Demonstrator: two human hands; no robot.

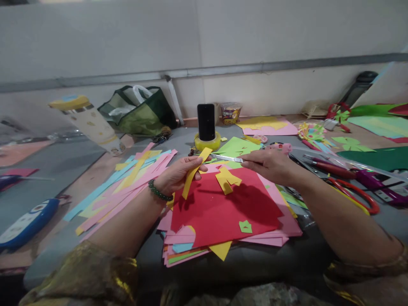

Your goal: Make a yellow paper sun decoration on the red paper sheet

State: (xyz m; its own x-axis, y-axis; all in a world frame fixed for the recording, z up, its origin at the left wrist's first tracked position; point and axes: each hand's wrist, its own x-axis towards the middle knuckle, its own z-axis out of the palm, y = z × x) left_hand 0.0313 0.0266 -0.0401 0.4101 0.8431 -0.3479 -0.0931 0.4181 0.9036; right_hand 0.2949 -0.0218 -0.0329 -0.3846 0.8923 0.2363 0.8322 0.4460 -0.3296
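stacked paper (267, 241) lies beneath both hands, a red sheet (204, 216) on top. loose paper strips (127, 182) spread left of them. the right hand (270, 163) is closed narrowly; the left hand (183, 170) pinches a yellow strip (190, 182) above the red sheet. yellow cut-outs (225, 187) lie below, between the hands. gripped in the right, a slim metal blade (227, 158) points toward the left; a green scrap (245, 227) lies nearer the body.

Left hand (177, 173): fingers partly hidden behind yellow strip (193, 173). Right hand (269, 165) covers one end of blade (227, 158). Blue object (28, 223) cut off at left edge. Small lettering on cup (230, 114) blurred.
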